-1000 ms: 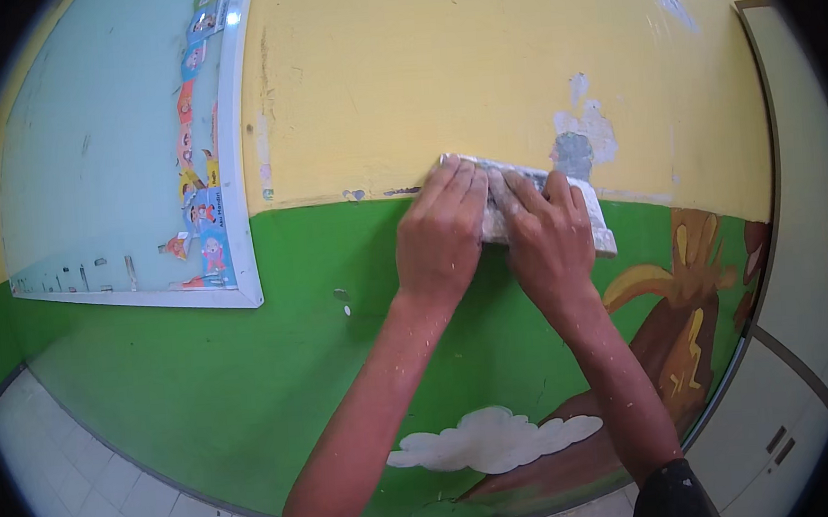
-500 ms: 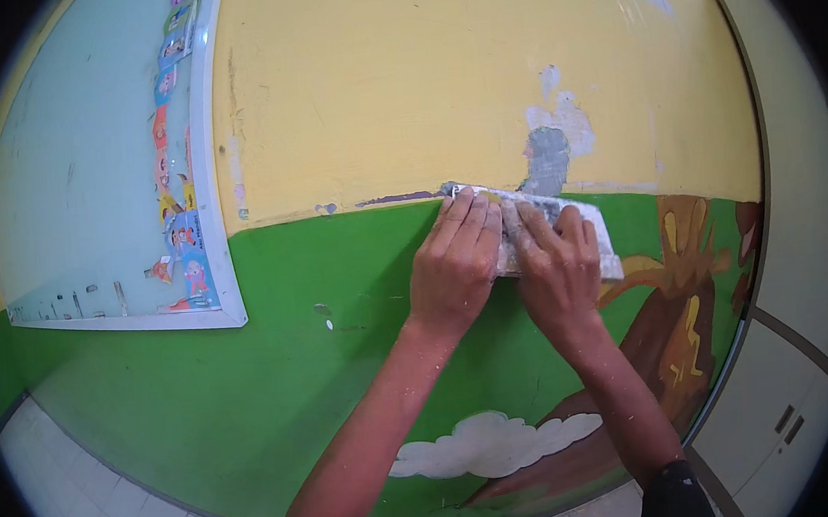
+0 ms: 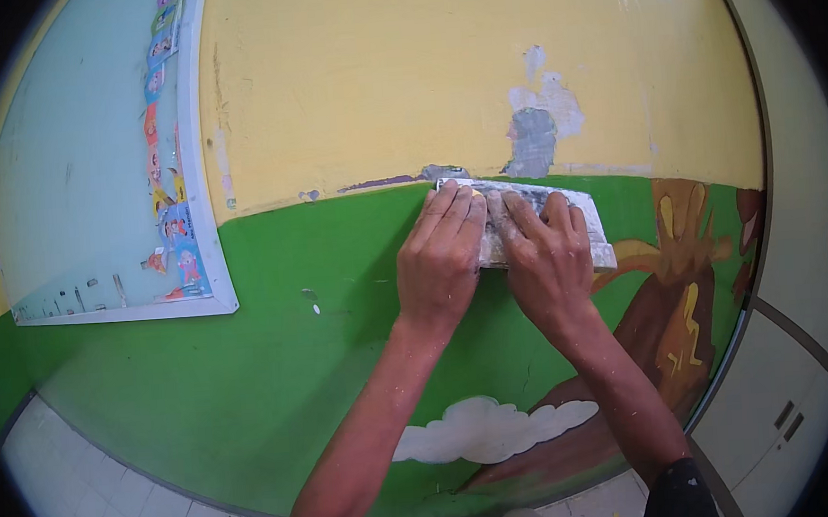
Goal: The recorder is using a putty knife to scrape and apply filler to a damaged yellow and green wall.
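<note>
Both my hands press a flat, wide scraper-like blade, crusted with white and grey filler, against the wall at the line where yellow meets green. My left hand grips its left end, fingers laid over the upper part. Beside it my right hand grips the middle, fingers bent onto its face. A smear of grey filler lies on the wall just above the blade's upper left corner. Higher to the right is a larger grey patch. My thumbs and the blade's underside are mostly hidden.
A light-blue framed board with a colourful strip hangs at left. Below right, a painted volcano and white cloud decorate the green wall. A pale cabinet stands at far right; floor tiles run along the bottom.
My hands and the blade have slid slightly down the wall, so more of the grey smear shows above the blade's left corner. The whole view has shifted a little.
</note>
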{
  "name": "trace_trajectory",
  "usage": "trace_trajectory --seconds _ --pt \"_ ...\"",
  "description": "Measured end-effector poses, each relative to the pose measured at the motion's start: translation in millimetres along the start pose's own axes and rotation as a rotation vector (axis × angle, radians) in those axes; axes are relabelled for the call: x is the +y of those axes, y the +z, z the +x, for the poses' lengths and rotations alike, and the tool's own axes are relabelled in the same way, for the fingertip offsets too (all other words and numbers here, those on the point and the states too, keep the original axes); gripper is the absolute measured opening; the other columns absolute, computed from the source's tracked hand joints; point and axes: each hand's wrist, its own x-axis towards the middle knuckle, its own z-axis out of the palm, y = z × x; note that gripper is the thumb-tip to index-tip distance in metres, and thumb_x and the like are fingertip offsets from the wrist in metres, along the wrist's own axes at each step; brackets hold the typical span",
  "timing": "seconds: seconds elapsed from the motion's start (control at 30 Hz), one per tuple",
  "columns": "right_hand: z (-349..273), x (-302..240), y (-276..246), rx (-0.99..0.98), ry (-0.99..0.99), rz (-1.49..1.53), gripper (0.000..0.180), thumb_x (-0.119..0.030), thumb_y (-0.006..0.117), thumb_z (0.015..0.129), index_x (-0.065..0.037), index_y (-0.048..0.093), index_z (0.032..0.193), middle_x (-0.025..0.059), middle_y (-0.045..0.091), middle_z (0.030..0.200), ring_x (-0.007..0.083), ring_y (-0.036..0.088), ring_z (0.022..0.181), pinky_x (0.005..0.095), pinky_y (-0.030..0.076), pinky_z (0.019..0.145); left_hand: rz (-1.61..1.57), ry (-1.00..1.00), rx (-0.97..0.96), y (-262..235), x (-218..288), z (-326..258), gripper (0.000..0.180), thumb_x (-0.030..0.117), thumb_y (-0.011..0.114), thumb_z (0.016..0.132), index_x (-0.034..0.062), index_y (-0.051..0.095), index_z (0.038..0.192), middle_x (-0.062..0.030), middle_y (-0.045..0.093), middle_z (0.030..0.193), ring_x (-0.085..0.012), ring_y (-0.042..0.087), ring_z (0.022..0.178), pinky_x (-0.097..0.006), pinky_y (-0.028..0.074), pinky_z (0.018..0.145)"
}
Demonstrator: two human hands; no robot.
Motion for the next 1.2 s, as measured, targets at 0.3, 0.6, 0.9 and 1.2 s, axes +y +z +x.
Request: trace_trajectory --seconds 0.3,0.6,0.9,1.2 --pt "-1.1 0.1 4.6 0.021 -0.025 0.005 0.024 -0.009 0.064 0.075 -0.004 0.075 0.096 0.0064 0.067 0.109 0.0262 0.057 0.088 0.0392 0.044 0.072 0.016 0.003 0.003 1.2 -3.3 -1.0 0.028 0.006 0.059 0.09 -0.0008 0.072 0.113 -0.0169 0.072 0.118 -0.0343 0.064 0.123 -0.046 0.049 0.11" --pt "55.0 1.2 12.4 0.023 -0.036 0.007 0.012 -0.012 0.064 0.077 -0.005 0.071 0.084 0.0077 0.065 0.097 0.0289 0.059 0.09 0.0421 0.045 0.074 0.057 0.095 -0.017 -15.3 -38.6 48.9 0.032 0.0 0.057 0.086 -0.002 0.071 0.114 -0.0206 0.071 0.118 -0.0352 0.064 0.12 -0.044 0.051 0.106" --pt "-8.7 -18.0 -4.1 0.001 -0.042 0.099 0.028 -0.01 0.064 0.076 -0.002 0.074 0.101 0.0052 0.065 0.101 0.0267 0.056 0.087 0.0408 0.044 0.073 -0.167 -0.144 -0.167 -53.4 2.6 -23.0 0.064 -0.005 0.07 0.072 0.0049 0.064 0.136 -0.0194 0.058 0.143 -0.0361 0.055 0.134 -0.044 0.045 0.113" --pt "-21.8 -8.3 -49.6 -0.093 0.178 0.408 0.042 0.004 0.065 0.069 -0.006 0.075 0.108 0.0076 0.069 0.098 0.0295 0.057 0.083 0.0421 0.047 0.073 0.544 -0.327 -0.268 -70.7 -59.0 -59.9 0.082 0.061 0.053 0.098 0.0118 0.032 0.16 -0.0167 0.023 0.168 -0.0364 0.016 0.157 -0.067 0.006 0.121"
